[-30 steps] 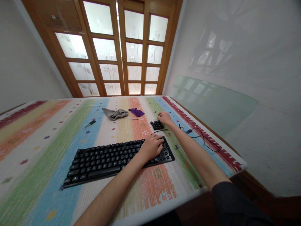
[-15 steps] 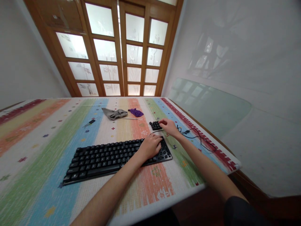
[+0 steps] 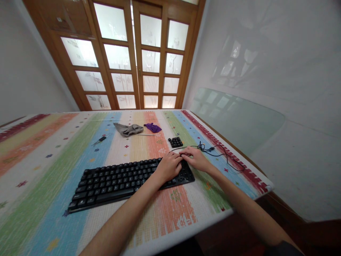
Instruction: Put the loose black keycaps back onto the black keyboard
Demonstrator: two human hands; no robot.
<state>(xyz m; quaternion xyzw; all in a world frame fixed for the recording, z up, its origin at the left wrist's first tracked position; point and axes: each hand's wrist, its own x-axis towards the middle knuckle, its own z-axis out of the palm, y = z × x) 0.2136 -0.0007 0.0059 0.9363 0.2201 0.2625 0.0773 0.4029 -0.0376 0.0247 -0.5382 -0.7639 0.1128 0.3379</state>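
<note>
A black keyboard [image 3: 114,185] lies at a slant near the table's front. Its right-hand block shows small bare key sockets in place of full keycaps. My left hand [image 3: 169,166] rests over that block, fingers bent onto the upper edge, holding the keyboard. Close beside it, my right hand [image 3: 195,158] pinches at the upper right corner, its fingertips meeting those of the left. A small dark piece, apparently a keycap, is between the right fingertips, mostly hidden. Just behind the hands, a cluster of loose black keycaps [image 3: 176,142] sits on the cloth.
A black cable [image 3: 226,153] runs from behind the keyboard and loops at the right. Farther back lie a grey cloth [image 3: 128,129], a purple cloth [image 3: 153,127] and a thin rod [image 3: 145,134]. A small dark-handled tool [image 3: 100,140] is at the left. A striped tablecloth [image 3: 34,199] covers the table.
My right hand has left the keycap cluster and come toward me to the keyboard's upper right corner. My left hand has stayed on the keyboard.
</note>
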